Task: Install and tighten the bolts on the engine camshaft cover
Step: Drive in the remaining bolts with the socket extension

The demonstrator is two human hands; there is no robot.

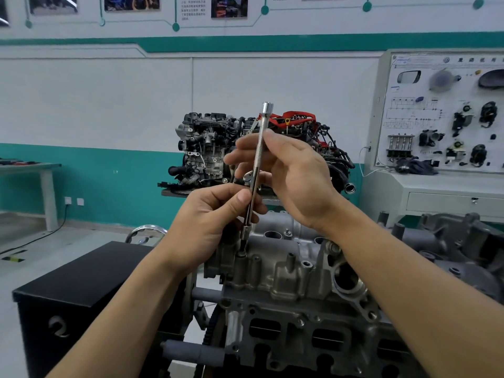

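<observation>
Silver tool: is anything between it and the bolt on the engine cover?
Nothing visible: the silver tool sits tip-down on the bolt in the camshaft cover; the left hand and right hand grip its shaft.

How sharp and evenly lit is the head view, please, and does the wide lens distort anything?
Head view: even indoor light, little glare; the extension bar and camshaft cover are sharp; wall posters are blurred; the panel cabinet at right leans, likely wide-angle distortion.
</observation>
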